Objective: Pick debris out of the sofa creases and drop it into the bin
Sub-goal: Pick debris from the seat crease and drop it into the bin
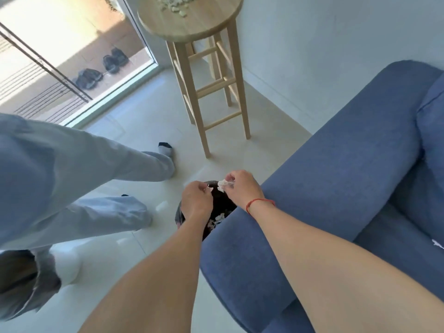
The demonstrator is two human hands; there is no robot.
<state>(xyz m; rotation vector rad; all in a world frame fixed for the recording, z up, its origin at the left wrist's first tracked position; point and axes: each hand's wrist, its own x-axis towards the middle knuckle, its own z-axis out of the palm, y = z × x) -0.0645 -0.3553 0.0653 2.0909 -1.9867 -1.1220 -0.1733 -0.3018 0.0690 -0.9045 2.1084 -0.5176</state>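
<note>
- Clearly the white debris scrap [222, 185] is light, soft and crumpled; a fingertip pinch should suffice.
- It hangs over the dark bin [217, 221], pinched by the right hand [240, 188].
- Left hand [195, 200] pinches a smaller bit.
- Bin sits against the blue sofa [336, 179] arm.

Bin between your legs and the sofa arm, stool behind it.
Your left hand [195, 200] and right hand [241, 188] sit over the dark round bin [219, 212], which touches the blue fabric sofa [336, 188] on its right; white paper scraps [216, 222] lie in it. Pale wooden round stool [192, 20] stands behind, crumbs [175, 4] on top.
</note>
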